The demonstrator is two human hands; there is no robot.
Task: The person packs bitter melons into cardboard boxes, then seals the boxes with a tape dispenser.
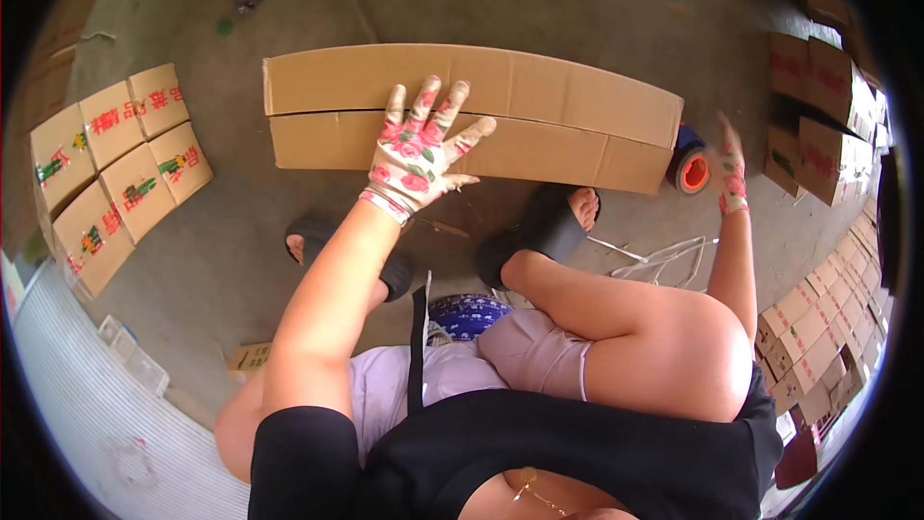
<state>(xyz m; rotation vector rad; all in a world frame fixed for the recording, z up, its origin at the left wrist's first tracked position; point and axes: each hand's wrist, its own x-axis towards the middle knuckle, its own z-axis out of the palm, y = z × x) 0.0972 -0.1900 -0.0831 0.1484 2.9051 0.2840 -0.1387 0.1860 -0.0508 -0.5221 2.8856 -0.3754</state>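
Note:
A long, plain cardboard box (549, 87) lies across the floor in front of my feet, with a seam running lengthwise between its top flaps. My left hand (419, 154), in a white glove printed with pink roses, rests on the box left of its middle, fingers spread. Off the right end of the box is my right hand (730, 173) in a matching glove; it is seen edge-on and slightly blurred, fingers stretched out, nothing visible in it. Beside it, at the box's right end, sits a blue roll-shaped thing with an orange ring (693, 173), partly hidden by the box.
Several printed cartons (120, 164) are stacked at the left. More cartons (818, 154) stand at the right, above flat stacked cardboard (818, 327). White strapping (664, 255) lies loose near my right foot. A blue patterned seat (467, 316) is under me.

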